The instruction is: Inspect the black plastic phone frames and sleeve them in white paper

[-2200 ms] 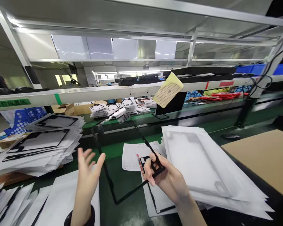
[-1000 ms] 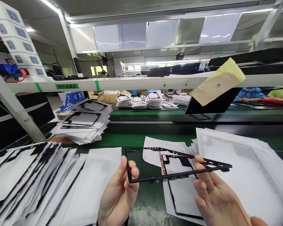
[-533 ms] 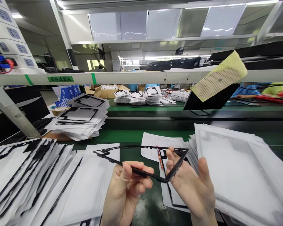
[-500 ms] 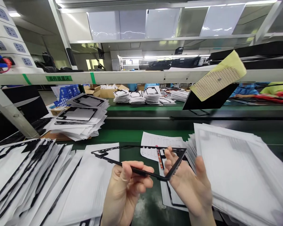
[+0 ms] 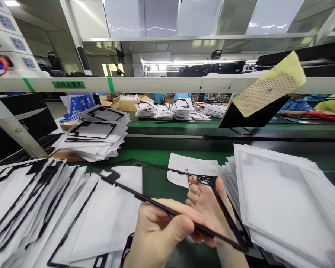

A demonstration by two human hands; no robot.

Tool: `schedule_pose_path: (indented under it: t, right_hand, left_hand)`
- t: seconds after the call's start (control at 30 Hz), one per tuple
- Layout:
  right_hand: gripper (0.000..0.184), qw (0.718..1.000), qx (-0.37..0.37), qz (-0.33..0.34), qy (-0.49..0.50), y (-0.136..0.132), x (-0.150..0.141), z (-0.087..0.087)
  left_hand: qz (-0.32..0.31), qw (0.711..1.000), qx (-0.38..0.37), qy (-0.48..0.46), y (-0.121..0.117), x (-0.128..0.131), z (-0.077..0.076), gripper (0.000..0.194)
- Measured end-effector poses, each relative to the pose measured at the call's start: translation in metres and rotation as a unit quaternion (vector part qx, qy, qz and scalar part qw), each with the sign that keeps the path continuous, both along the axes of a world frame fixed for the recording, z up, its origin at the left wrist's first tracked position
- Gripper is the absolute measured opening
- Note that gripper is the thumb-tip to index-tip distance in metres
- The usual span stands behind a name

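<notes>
lower centre: a thin black frame is held tilted, pinched by the left hand; beside it the right hand is spread; steady support seems needed

The left hand is bare. Behind its grip, at the wrist, sits a narrow black cuff, close-fitting and curved around the arm, with a small pale and reddish marking too small to read. The right hand, beyond that grip, is bare too, and so are its wrist and the visible part of the forearm.
</notes>
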State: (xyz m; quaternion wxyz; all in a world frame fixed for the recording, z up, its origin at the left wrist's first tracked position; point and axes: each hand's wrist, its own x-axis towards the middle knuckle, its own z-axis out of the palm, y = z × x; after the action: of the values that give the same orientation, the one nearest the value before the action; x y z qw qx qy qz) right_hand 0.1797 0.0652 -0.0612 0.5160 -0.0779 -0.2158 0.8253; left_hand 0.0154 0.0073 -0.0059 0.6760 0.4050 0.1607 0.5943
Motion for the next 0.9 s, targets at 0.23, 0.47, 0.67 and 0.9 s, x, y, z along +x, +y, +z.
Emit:
schedule_pose_path:
  t: [0.23,0.47,0.67,0.9]
  right_hand:
    - [0.030,0.969,0.077,-0.145,-0.184,-0.023,0.030,0.006]
    - [0.040,0.949,0.049,-0.194,-0.245,-0.053,0.039,0.011]
    - [0.043,0.939,0.096,-0.221,-0.245,-0.065,0.040,0.014]
    - [0.043,0.896,0.176,-0.235,-0.332,-0.070,0.038,0.016]
  left_hand:
    - [-0.061,0.992,0.089,0.066,0.030,-0.034,-0.017,0.027]
    - [-0.028,0.995,0.043,0.082,0.035,-0.038,-0.010,0.029]
    - [-0.055,0.996,0.025,0.058,0.032,-0.039,-0.007,0.025]
    - [0.143,0.975,-0.006,0.172,0.034,-0.041,-0.020,0.031]
